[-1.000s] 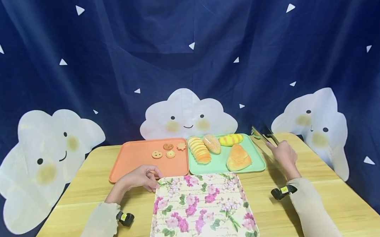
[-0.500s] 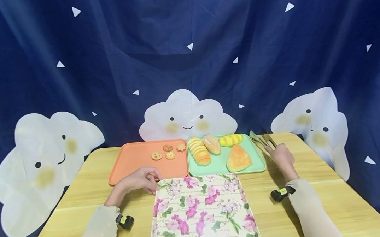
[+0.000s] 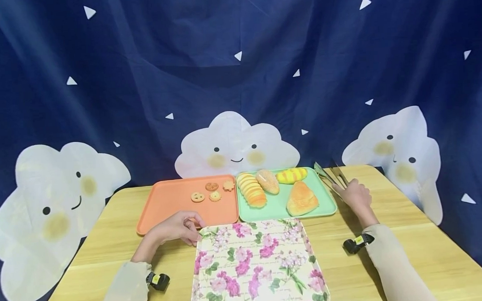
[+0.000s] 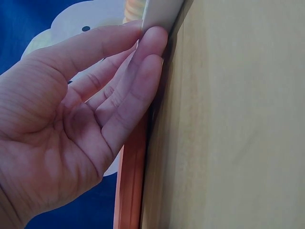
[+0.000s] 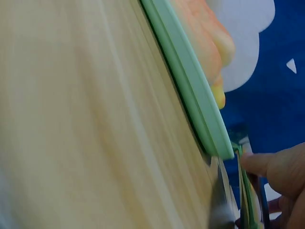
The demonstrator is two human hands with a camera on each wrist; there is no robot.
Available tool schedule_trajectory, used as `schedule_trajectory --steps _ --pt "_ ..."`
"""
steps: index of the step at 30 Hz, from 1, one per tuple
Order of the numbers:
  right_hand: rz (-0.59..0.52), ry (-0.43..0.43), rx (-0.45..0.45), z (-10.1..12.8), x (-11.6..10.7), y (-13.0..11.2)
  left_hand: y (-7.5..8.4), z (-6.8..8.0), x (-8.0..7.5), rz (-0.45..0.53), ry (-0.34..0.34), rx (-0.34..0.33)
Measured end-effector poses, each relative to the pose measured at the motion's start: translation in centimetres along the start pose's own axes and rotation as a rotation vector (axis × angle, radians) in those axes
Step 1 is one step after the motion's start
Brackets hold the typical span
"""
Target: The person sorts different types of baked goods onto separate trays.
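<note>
My left hand (image 3: 175, 227) pinches the far left corner of a tray with a pink flower print (image 3: 254, 266). In the left wrist view the thumb lies on the tray's edge (image 4: 164, 12), with fingertips on the underside. To the right, my right hand (image 3: 356, 195) grips serving tongs (image 3: 322, 171), their two arms spread apart and pointing to the back. They are beside the right rim of a green tray (image 3: 276, 209). On it lie a striped roll (image 3: 251, 190), a seeded bun (image 3: 267, 181), a yellow striped bread (image 3: 292, 175) and a triangular bread (image 3: 302, 199).
An orange tray (image 3: 162, 205) with several small cookies (image 3: 214, 196) stands left of the green one, side by side. Both sit behind the flowered tray on a wooden table (image 3: 92, 264). A dark blue curtain (image 3: 206, 89) with clouds hangs behind.
My right hand and the tongs have shifted slightly left, closer to the green tray. The left hand keeps its hold on the flowered tray's corner. The head view has turned a little.
</note>
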State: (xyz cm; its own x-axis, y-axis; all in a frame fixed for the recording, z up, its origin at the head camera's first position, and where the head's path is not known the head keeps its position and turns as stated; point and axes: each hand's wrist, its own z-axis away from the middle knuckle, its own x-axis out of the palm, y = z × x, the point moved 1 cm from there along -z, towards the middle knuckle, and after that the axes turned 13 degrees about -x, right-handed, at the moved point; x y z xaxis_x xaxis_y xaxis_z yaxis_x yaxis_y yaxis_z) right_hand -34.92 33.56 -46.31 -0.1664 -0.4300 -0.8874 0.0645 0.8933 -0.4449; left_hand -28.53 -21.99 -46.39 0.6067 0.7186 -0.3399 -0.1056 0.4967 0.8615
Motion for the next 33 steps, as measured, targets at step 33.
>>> schedule_trajectory --steps 33 --pt "-0.174 -0.188 -0.288 -0.2 -2.3 2.0 -0.2 0.0 -0.1 0.01 -0.01 0.0"
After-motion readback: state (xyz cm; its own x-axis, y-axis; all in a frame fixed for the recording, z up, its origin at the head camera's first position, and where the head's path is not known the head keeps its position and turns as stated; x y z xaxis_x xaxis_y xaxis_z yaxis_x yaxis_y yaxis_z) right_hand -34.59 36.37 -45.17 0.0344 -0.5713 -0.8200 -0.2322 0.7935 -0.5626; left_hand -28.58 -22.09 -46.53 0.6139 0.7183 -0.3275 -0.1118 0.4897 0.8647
